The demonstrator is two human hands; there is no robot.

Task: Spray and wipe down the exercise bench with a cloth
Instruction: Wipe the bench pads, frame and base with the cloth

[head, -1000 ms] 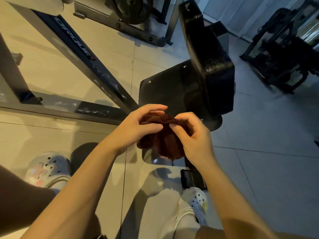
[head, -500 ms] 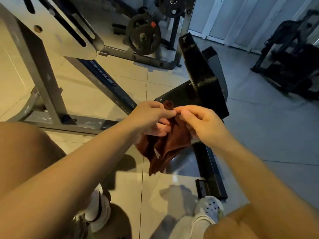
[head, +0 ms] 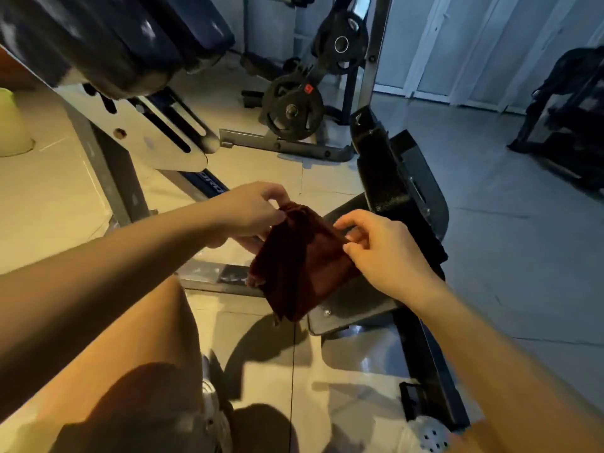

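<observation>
Only a fragment of white lettering is seen on the blue frame bar; it cannot be read.

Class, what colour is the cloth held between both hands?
Dark reddish-brown soft fabric cloth, plain; head view.

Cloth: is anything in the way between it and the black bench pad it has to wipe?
Nothing visible. Both the left hand and right hand pinch the cloth, which hangs directly over the black bench pad.
</observation>
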